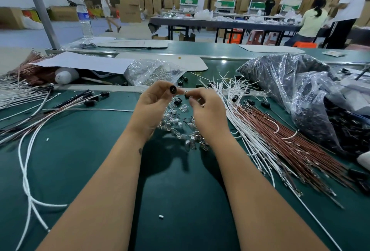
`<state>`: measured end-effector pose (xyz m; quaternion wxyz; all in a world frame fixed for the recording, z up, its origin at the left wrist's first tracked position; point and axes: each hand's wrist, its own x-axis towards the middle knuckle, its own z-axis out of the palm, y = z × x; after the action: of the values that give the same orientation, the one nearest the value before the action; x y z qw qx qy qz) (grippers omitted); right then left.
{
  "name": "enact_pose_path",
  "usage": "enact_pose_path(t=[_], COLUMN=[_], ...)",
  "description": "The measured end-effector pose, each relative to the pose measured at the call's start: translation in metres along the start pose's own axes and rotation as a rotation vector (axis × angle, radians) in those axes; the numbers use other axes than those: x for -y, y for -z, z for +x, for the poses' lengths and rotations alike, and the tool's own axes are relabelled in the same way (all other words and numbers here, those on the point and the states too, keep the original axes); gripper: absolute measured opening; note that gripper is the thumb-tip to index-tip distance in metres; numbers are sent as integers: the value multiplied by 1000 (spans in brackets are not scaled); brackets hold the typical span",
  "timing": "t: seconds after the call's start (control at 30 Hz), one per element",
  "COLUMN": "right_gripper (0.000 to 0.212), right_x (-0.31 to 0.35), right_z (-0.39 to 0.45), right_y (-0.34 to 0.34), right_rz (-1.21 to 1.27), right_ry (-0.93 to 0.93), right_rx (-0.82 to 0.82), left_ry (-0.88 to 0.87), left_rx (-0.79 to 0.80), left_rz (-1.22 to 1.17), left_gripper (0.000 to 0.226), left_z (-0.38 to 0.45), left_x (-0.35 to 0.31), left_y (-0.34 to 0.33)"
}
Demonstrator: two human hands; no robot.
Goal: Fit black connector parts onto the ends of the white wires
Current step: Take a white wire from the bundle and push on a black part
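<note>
Head view: both bare forearms reach forward from the bottom edge, converging over the green work mat [96, 150], wrists raised above it. Left hand [152, 106] is palm toward the camera, fingers curled up, thumb and fingertips pinching a round black connector part [172, 89] held with its face to the camera. Right hand [204, 108] sits just beside it, back of hand up, fingers curled tight, pinching something small and pale at its fingertips; cannot tell what it is, too small. The two hands' fingertips are almost touching, raised above the mat.

Below the hands lies a pile of small clear and metal parts [180, 128]. Loose white wires [230, 90] fan out just right of the right hand, with brown wires [280, 130] beside them further right. More black connectors [265, 104] are scattered near the wire ends. Clear bag of black parts [284, 74] sits at far right. Long white cables [26, 170] loop at left. Another clear bag of shiny parts [152, 70] lies behind the hands.
</note>
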<state>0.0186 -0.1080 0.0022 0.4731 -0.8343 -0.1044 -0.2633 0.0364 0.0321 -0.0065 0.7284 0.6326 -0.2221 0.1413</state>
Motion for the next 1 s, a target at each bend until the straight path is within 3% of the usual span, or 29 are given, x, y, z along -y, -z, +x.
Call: enact_pose_path(t=[0.2,0.37,0.63,1.0], right_gripper=[14,7,7,9], right_x=[1,4,3,-5], right_z=[3,2,3,3], right_y=[7,10,12,12], right_rz=[438,740,831,613], right_ry=[-184,-244,-354,-309], right_rx=[-84,-87,-55,-5], left_ry=[131,95,64,97], left_rx=[-100,-62,-55,-76], left_rz=[165,296,391,402], left_gripper=[21,20,16,19], left_z=[1,-2,-5,-7], left_x=[0,2,5,1], left_y=[-1,-3,-5,-8])
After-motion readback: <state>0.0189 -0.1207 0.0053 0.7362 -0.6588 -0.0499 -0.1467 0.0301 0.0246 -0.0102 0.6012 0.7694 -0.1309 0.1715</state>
